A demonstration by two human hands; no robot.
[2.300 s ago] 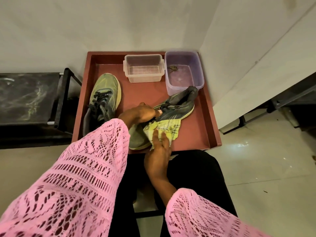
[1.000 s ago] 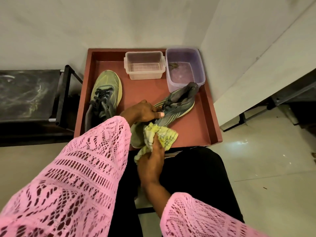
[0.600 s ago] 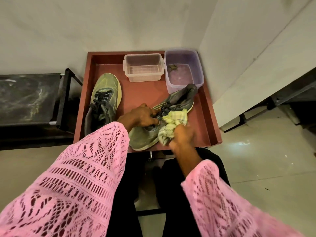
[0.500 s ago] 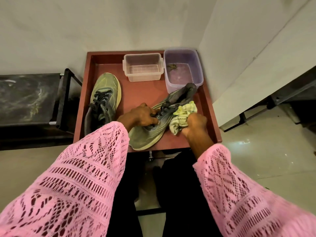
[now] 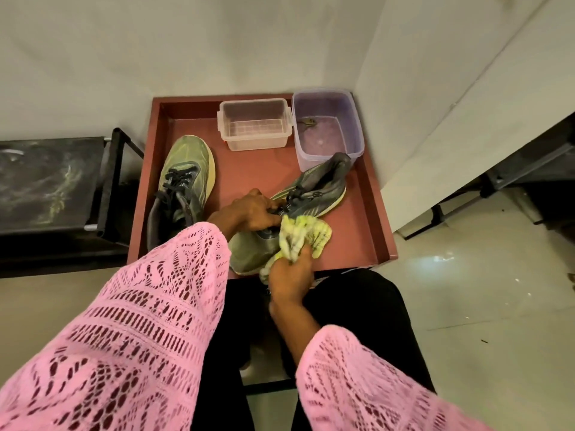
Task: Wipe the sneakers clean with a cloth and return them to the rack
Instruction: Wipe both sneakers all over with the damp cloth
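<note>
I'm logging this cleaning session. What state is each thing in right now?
left hand: holds the sneaker being wiped steady.
right hand: grips the cloth.
cloth: bunched, pressed against that sneaker's side.
sneaker being wiped: tipped on its side in the tray.
other sneaker: upright, untouched.
clear container: open.
purple container: open.
tray: holds both sneakers and containers.

Red-brown tray [image 5: 371, 209], raised rim, set in a wall corner. On it: green sneaker [image 5: 183, 185] at left, toe toward the far wall; second sneaker [image 5: 314, 191] lying diagonally, heel near the right rear; clear plastic box [image 5: 255, 141] at rear centre; lilac plastic tub [image 5: 351, 141] at rear right, just beside the box; yellow-green cloth [image 5: 306, 234] bunched against the diagonal sneaker near the front edge
</note>
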